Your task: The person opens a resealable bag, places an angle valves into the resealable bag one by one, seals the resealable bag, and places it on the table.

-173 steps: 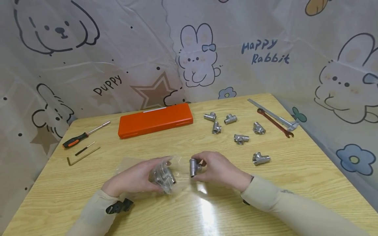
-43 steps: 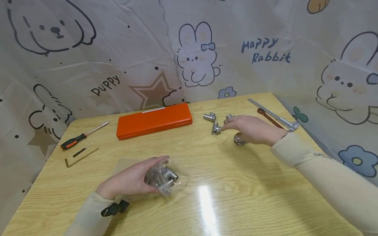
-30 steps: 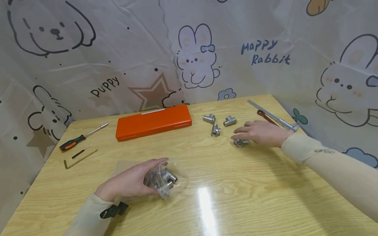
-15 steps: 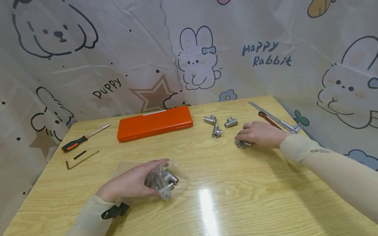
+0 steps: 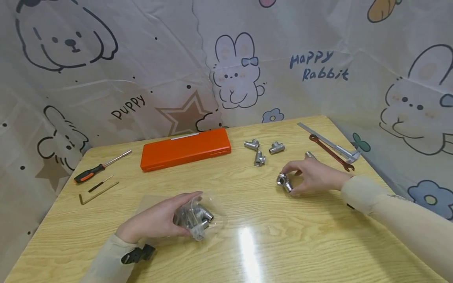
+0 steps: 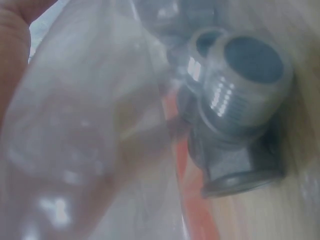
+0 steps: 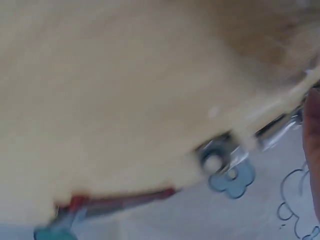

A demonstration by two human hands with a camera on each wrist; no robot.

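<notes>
Head: backdrop (image 5: 170,59) reads "Puppy", "Happy Rabbit"; hands (image 5: 316,177) grip bag (image 5: 216,207), fitting (image 5: 282,180)

A metal pipe fitting (image 6: 240,95) stands out large, its round open end tipped upward. Just behind it, partly hidden, is a second fitting (image 6: 195,67); above the pipe fitting, more metal (image 6: 175,17) blurs. Cloudy clear plastic bag (image 6: 65,130) spreads to its left, with the left hand (image 6: 12,55) beyond. An orange strip (image 6: 197,207) lies below-left of it, the pale tabletop (image 6: 300,205) to its right.

The backdrop cloth (image 5: 159,63) reads "puppy" (image 5: 128,107) at left, "Happy Rabbit" (image 5: 319,66) at right.
</notes>
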